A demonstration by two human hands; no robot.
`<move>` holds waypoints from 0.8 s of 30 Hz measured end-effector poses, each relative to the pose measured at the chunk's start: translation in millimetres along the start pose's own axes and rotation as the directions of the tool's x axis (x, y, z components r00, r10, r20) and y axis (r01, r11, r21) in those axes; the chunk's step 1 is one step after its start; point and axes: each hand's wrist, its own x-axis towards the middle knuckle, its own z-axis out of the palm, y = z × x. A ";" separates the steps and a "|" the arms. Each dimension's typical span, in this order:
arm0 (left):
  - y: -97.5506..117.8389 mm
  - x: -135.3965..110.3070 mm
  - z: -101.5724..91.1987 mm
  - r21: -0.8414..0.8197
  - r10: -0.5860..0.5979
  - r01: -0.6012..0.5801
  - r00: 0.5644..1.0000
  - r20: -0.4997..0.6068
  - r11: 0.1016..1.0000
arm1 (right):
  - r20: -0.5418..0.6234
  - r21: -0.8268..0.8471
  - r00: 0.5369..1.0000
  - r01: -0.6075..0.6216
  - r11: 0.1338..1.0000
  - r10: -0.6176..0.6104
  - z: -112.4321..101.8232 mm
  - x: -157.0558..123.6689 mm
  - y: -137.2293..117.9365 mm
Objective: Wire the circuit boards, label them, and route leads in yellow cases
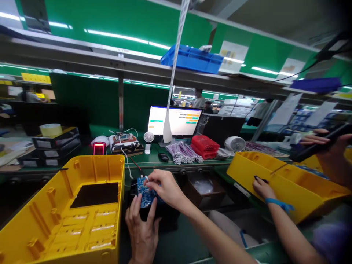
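Note:
My left hand (143, 231) grips a small blue circuit board (145, 196) from below, held over a black block on the green bench. My right hand (165, 189) reaches in from the right and pinches the board's top edge, where thin red and white wires (132, 161) join it. A large open yellow plastic housing (82, 209) with a black pad inside sits just left of my hands.
A co-worker's hand with a blue wristband (265, 190) rests on a second yellow housing (283, 183) at right; their other hand (327, 146) holds a dark tool. Behind stand a monitor (174, 121), small fan (148, 141), purple wire bundles (183, 152), red bag (205, 146), black trays (56, 145).

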 end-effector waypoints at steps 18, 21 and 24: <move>3.3 3.8 -5.4 -0.055 0.003 -0.004 1.000 -0.020 0.998 | 0.072 -0.085 0.997 0.007 0.996 -0.001 12.6 -25.5 -0.2; 2.7 3.4 -4.8 -0.047 0.013 -0.014 0.999 -0.030 0.999 | 0.033 -0.137 0.998 0.055 0.989 -0.051 16.6 -29.4 0.8; 1.9 2.2 -3.9 -0.041 0.020 -0.021 0.999 -0.031 0.999 | 0.021 -0.145 0.997 0.081 0.986 -0.079 19.5 -32.2 4.1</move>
